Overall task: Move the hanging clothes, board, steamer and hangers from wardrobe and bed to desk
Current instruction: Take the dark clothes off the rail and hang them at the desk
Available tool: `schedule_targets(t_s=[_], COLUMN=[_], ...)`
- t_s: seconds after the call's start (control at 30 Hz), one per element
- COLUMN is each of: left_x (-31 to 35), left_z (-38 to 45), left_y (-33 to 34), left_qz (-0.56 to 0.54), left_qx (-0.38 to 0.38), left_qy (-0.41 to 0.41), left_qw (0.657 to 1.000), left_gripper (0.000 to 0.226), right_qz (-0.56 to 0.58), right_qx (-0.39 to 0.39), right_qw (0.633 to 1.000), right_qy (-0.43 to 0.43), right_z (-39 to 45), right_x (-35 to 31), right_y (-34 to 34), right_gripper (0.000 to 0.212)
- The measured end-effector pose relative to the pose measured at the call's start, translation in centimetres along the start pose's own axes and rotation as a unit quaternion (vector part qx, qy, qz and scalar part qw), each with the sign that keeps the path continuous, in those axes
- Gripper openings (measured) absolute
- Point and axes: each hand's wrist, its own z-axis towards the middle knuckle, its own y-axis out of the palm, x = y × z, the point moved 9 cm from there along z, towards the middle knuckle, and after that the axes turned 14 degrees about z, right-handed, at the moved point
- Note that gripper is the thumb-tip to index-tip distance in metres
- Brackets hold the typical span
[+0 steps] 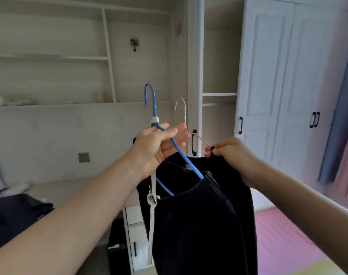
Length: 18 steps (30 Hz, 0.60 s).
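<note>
- Head view: both forearms reach forward and up in front of a white wall of shelves, with two hangers held between the hands.
- Left hand [159, 147] is raised palm-up with fingers mostly straight and spread; the blue hanger [178, 150] lies across the palm and between the fingers, its hook pointing up above the hand.
- A white cloth strip [152, 195] is tied round the blue hanger's neck just above the left hand and hangs down below the wrist, knotted partway along.
- Right hand [230, 153] has thumb and fingertips pinched on a black bit of fabric at the shoulder of the white hanger [184, 116], whose hook rises just right of the left fingers.
- Black clothes [199, 221] hang from both hangers, dropping below the hands and out of the bottom edge; the front garment's collar sits on the blue hanger's arm, the rear one hangs under the right hand.
- White wardrobe doors [288, 80] with black handles stand shut to the right, beside an open shelf column [219, 94].
- Dark bedding [16, 211] lies at lower left, blurred.
- A blue curtain [341, 120] hangs at the far right, above a pink floor [282, 241].
- A white cabinet [135, 231] with a black handle stands behind the hanging clothes.
</note>
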Motion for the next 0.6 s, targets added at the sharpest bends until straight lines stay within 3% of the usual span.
schedule_targets(t_s=[0.3,0.5,0.6], left_x=[-1.0,-0.4,0.5], left_z=[1.4,3.3,4.0], left_y=[-6.7,-11.0,-13.5], left_qz=[-0.04,-0.064,-0.05], left_qx=[0.065,0.126,0.158], left_qy=[0.004,0.055,0.079], left_qw=[0.997,0.988,0.983], left_gripper=[0.03,0.024,0.025], right_qz=[0.028,-0.099,-0.109], right_qx=[-0.099,-0.16,-0.189], right_qw=[0.995,0.977,0.97], right_qy=[-0.008,-0.098,-0.109], right_z=[2.7,5.2,7.1], right_x=[-1.8,-2.8,-2.2], right_y=[7.3,12.4,14.8], right_gripper=[0.024,0.022,0.023])
